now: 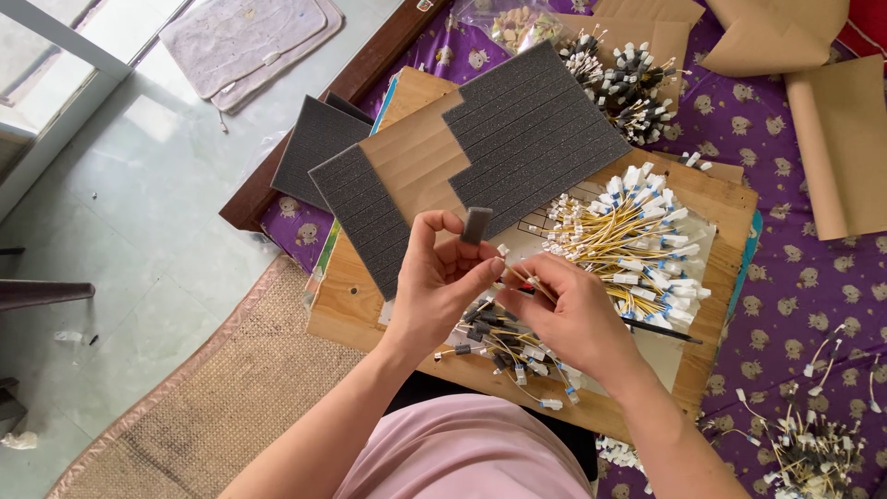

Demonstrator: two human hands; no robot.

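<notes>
A wooden board [711, 199] sits on a purple cloth [804, 277] with little animal shapes. On the board lie grey foam sheets [536, 129], maybe glued to cardboard, and yellow wires [628, 245].

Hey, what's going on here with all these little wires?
A person sits over a wooden board. The left hand pinches a small grey foam piece, while the right hand holds a thin yellow wire beside it. A heap of yellow wires with white plugs lies on the board, next to scored grey foam sheets.
</notes>
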